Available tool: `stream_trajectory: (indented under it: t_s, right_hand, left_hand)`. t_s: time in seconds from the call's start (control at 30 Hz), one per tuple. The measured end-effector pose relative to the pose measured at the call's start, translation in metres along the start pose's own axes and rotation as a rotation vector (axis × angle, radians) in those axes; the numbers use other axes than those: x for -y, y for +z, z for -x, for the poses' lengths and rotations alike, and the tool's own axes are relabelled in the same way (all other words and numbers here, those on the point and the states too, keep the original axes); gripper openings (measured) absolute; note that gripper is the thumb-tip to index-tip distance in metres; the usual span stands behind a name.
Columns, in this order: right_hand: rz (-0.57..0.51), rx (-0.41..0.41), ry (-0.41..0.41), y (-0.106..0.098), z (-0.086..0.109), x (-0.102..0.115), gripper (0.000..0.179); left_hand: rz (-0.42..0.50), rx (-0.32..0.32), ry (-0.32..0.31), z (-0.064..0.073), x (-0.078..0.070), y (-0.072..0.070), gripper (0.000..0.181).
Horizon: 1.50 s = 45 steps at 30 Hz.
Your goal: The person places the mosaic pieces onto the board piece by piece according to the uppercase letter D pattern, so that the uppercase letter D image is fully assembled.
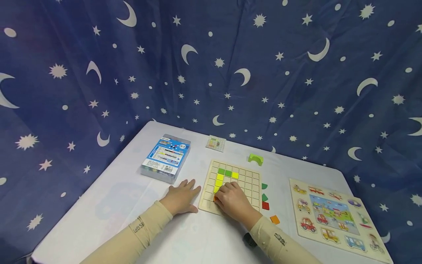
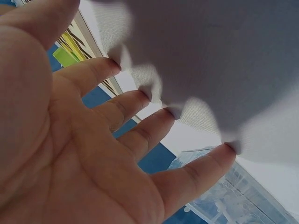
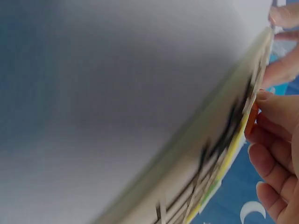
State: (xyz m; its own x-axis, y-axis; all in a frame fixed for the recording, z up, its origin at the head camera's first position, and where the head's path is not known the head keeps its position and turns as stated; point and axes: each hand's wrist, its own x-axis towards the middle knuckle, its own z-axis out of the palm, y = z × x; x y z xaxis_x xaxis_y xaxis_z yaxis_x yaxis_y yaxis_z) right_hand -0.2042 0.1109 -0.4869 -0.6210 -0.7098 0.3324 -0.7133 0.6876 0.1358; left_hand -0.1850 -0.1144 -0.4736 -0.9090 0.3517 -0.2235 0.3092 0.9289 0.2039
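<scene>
My right hand [image 1: 234, 201] is over the lower left part of a wooden grid board [image 1: 205, 204], pinching an orange tile [image 3: 251, 120] between thumb and fingers. The tile is right at the board's surface, just below a column of yellow tiles [image 1: 219, 183]. Two green tiles [image 1: 225, 172] and another yellow tile [image 1: 235, 175] form a row at the top of that column. Left of the board, my left hand [image 1: 180, 198] rests palm down on the white tabletop with fingers spread. In the left wrist view its fingertips [image 2: 166, 114] touch the cloth.
Beyond my left hand lies a clear box with a blue label [image 1: 166, 156]. A small pattern card [image 1: 215, 143] and a green arch block [image 1: 255, 159] sit behind the board. Loose green pieces [image 1: 265, 197], a red square [image 1: 265, 205], an orange square [image 1: 275, 219] and a vehicle puzzle [image 1: 333, 240] lie right.
</scene>
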Motion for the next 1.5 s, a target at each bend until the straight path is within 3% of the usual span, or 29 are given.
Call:
stream_trajectory:
  t_s: [0.33, 0.8, 0.93, 1.13, 1.5]
  right_hand:
    - [0.037, -0.026, 0.023, 0.000, 0.002, 0.002, 0.009]
    - [-0.062, -0.015, 0.135, -0.006, 0.014, -0.008, 0.014]
    - [-0.100, -0.029, 0.174, -0.013, 0.031, -0.021, 0.017]
    - [-0.092, -0.017, 0.216, -0.025, 0.072, -0.048, 0.019]
    - [-0.087, 0.214, 0.350, -0.044, 0.140, -0.087, 0.022]
  left_hand:
    - [-0.014, -0.002, 0.015, -0.003, -0.007, -0.005, 0.080]
    - [-0.003, 0.001, 0.034, -0.003, -0.015, -0.008, 0.080]
    - [0.004, 0.002, 0.036, -0.004, -0.017, -0.006, 0.080]
    - [-0.007, 0.016, 0.037, -0.006, -0.014, -0.004, 0.081]
    - [0.075, 0.081, -0.015, 0.011, -0.002, -0.012, 0.092]
